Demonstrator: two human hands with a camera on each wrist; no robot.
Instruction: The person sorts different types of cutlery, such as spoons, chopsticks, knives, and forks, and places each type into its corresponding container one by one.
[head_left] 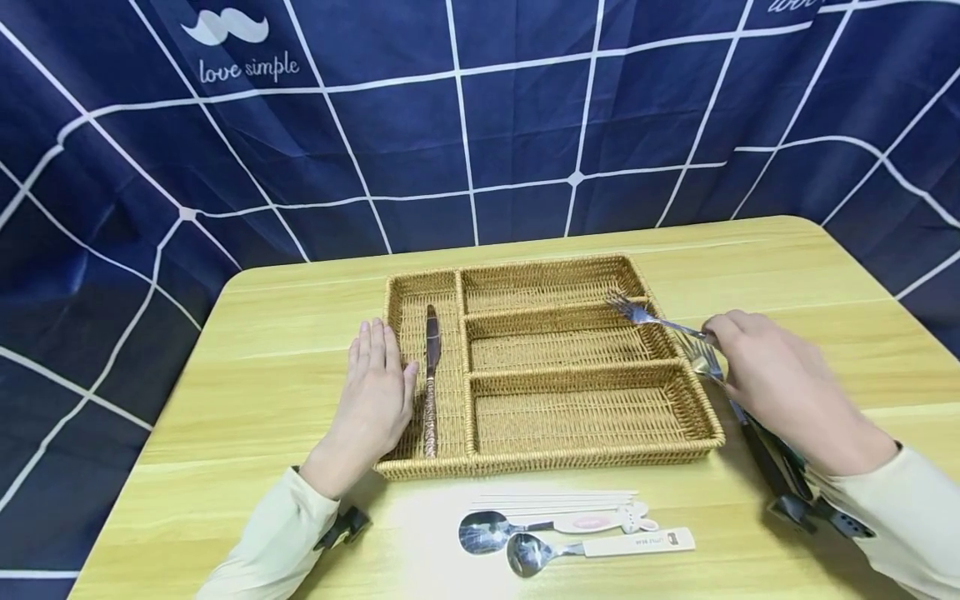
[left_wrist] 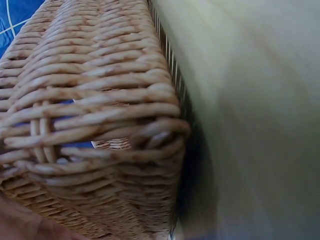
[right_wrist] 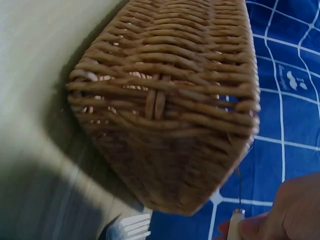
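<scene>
Two spoons (head_left: pixel 570 537) lie lowest in the frame, while right of centre the right hand (head_left: pixel 780 392) pinches a fork (head_left: pixel 660 321) by its handle, tines pointing left over the wicker tray (head_left: pixel 555 462); the left hand (head_left: pixel 375 392) rests flat.

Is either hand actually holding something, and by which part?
The right hand grips a fork by its handle; the left hand rests flat against the basket.

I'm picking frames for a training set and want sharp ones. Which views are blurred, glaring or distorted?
Head view: sharp, wide-angle bend in the table edges, glare patch before the wicker tray. Left wrist view: weave crisp, table smeared. Right wrist view: soft all over, dark shadow under the tray, right hand blurred in the corner.
</scene>
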